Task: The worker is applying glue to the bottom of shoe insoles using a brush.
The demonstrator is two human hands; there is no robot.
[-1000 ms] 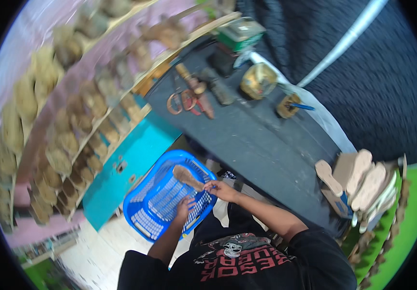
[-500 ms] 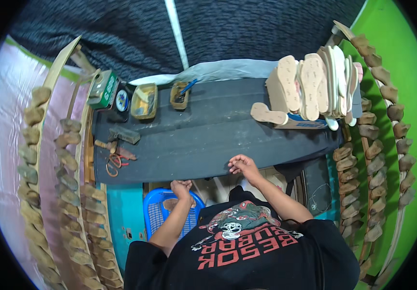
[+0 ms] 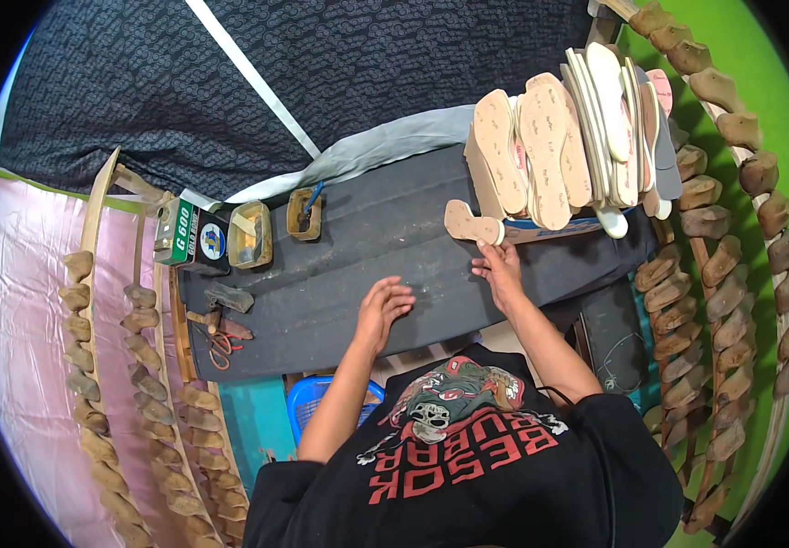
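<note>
My right hand (image 3: 502, 276) reaches to the near edge of a tan insole (image 3: 470, 225) lying apart at the left of a stack. Its fingertips overlap the insole's edge, and the thumb stands apart from the fingers. My left hand (image 3: 382, 312) hovers over the dark cloth-covered table (image 3: 339, 265), fingers loosely bent and apart, with nothing in it. Behind the right hand, several tan and white insoles (image 3: 545, 146) stand close together on end in a box, part of whose blue side (image 3: 554, 228) shows.
At the left end stand a green and dark tin (image 3: 195, 239) and two yellowish tubs (image 3: 250, 236), (image 3: 305, 216). Closer in lie a dark block (image 3: 230, 297), a hammer (image 3: 207, 320) and scissors (image 3: 221, 350). Wooden shoe lasts (image 3: 677, 320) hang on racks both sides. A blue basket (image 3: 321, 397) sits below.
My right hand has moved up and rightward to the loose insole. My left hand has risen from the table's front edge above the basket to over the tabletop. The view has tilted.
</note>
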